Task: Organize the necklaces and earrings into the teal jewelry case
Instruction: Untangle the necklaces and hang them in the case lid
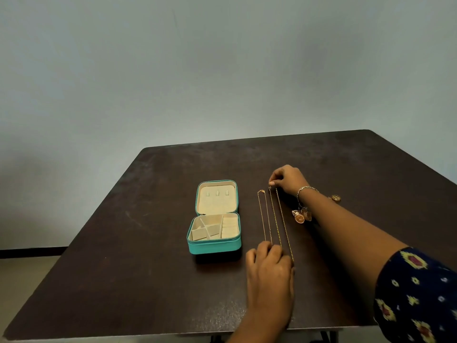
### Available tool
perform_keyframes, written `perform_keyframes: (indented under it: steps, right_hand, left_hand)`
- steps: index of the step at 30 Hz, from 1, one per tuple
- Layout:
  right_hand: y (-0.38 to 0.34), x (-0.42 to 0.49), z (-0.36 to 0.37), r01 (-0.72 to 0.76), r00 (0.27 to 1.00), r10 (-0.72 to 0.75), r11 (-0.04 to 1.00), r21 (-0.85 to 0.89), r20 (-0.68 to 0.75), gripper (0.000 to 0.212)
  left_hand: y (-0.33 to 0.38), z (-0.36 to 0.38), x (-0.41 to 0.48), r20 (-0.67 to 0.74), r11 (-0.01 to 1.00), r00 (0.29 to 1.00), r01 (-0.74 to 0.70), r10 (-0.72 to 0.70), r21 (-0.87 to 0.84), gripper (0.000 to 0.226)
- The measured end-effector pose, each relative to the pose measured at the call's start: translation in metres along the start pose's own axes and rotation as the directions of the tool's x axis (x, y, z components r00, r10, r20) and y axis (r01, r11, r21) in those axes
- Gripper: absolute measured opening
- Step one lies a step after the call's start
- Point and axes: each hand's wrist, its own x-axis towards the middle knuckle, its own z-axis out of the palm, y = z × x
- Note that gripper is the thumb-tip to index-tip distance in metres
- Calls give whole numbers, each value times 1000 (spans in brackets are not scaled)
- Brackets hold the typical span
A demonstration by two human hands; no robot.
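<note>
Right hand (288, 180) pinches the far end of the longer necklace (275, 219); left hand (269, 266) covers the near end, grip unclear. Teal jewelry case (214, 247) lies open beside them on the desk (148, 268). Lifting may tangle the shorter necklace (262, 219) alongside.

Right arm (346, 231) reaches in from the lower right, stretched forward, wrist low. Right hand (288, 180) is palm-down with fingers curled, thumb and forefinger pinching the far end of a chain (275, 219). Left hand (269, 266) is nearer, knuckles up, fingers bent down onto the near ends. The fingertips are hidden, so any grip there is unclear. Left forearm enters from the bottom edge.
</note>
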Motion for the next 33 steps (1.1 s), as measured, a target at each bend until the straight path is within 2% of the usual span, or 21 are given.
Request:
perform_keyframes:
  steps: [14,17,23,29,33]
  right_hand:
    - [1,0,4,18,998,-16,999,-41,57,6]
    - [-1,-5,-2,34,999,-33,999,-18,32,8]
    - [-16,-23,-16,126,991,-124,991,36,-59,4]
    - [-52,-51,-15,250,966,-241,962,106,-90,4]
    - [-81,-73,-2,307,952,-304,939,157,-44,6]
  left_hand:
    - [-1,3,-4,-17,1000,1000,-12,12,-7,12]
    - [0,-1,-3,-58,997,998,-2,-2,-80,21]
    - [-1,-18,6,-165,962,986,-15,-32,-274,15]
    - [-41,-50,33,-274,919,937,101,-216,-380,20]
    - [-82,-64,36,-251,839,853,321,-458,-440,21]
